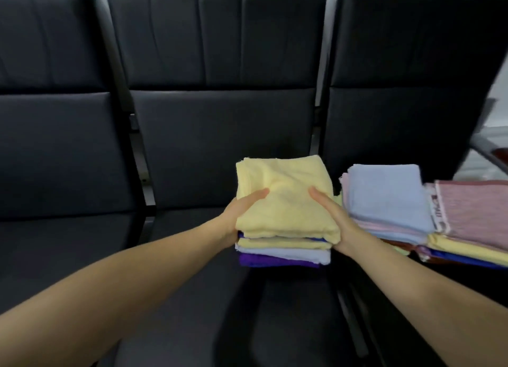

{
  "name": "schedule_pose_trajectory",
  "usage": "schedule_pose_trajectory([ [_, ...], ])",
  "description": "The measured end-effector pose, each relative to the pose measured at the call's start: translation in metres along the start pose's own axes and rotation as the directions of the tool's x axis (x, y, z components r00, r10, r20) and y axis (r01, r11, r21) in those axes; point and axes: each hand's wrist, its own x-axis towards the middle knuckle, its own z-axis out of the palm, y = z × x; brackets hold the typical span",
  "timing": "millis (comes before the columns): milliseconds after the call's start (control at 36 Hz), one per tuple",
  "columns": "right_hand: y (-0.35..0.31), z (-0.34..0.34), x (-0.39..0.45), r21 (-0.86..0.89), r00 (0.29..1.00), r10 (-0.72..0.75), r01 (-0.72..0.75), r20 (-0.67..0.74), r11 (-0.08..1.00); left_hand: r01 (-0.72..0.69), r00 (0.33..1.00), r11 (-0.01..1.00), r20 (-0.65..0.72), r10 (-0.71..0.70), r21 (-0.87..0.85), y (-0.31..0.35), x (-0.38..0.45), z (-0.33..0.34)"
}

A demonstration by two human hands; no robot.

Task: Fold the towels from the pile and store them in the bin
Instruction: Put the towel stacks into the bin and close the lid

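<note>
Head view: both hands grasp a stack of folded towels [284, 229] over the black seat [192, 152]. The left hand [242, 215] and right hand [334, 221] clasp its sides, thumbs on the yellow towel [286, 190] topping it. Right of the stack lies the towel pile [398, 201].

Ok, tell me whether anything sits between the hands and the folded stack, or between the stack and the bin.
Nothing separates them: the left hand and right hand already grip the folded stack, thumbs on the yellow towel. No bin is in view, so that path cannot be judged.
</note>
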Motion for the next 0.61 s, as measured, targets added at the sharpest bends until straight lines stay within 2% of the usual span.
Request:
schedule_pose_trajectory([
  [139,-0.100,-0.013,-0.076,-0.028,0.998,-0.014,0.013,-0.054,1.000,-0.073,0.995,0.996,0.074,0.068,0.057,0.092,-0.060,0.062],
  [278,-0.220,-0.044,-0.179,-0.031,0.982,-0.073,0.068,-0.175,0.997,-0.170,0.979,0.981,0.126,0.157,0.094,0.197,-0.138,0.158],
  [389,-0.299,-0.090,-0.271,0.027,0.967,-0.118,0.127,-0.225,0.991,-0.204,0.948,0.972,0.273,0.166,0.119,0.257,-0.195,0.249],
  [528,-0.358,-0.152,-0.356,-0.002,0.972,-0.144,0.146,-0.187,0.989,-0.172,0.891,0.970,0.448,0.078,0.174,0.286,-0.226,0.336],
  [611,-0.382,-0.185,-0.391,0.032,0.967,-0.102,0.112,-0.234,0.993,-0.129,0.848,0.970,0.530,0.001,0.205,0.297,-0.228,0.381],
])
